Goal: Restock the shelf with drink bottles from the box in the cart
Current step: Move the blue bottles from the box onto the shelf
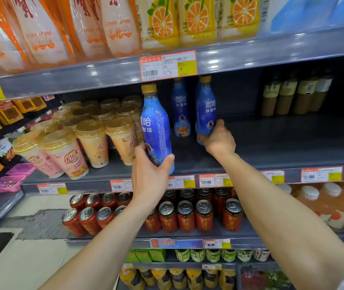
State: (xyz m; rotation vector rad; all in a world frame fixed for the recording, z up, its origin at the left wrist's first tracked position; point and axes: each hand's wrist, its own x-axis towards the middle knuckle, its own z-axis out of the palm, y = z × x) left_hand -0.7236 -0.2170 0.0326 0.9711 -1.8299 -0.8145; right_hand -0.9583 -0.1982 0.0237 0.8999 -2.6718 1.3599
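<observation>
While each hand grasps a blue iced-coffee bottle by its lower body, the restocking looks barely begun. The left hand (pixel 149 170) wraps around a bottle (pixel 156 126) held tilted just above the front edge of the grey middle shelf (pixel 282 147), close beside the milk-tea cups (pixel 62 151). The right hand (pixel 217 139) grips a second bottle (pixel 206 107), upright and further in; whether its base already touches the shelf I cannot tell. A third blue bottle (pixel 180 109) stands free between them, toward the back. From there to the bottled coffee drinks (pixel 292 95) at the right rear, the shelf is bare, so by my judgement most of the filling is left. Neither the cart nor the box is in view, so the remaining stock cannot be gauged.
</observation>
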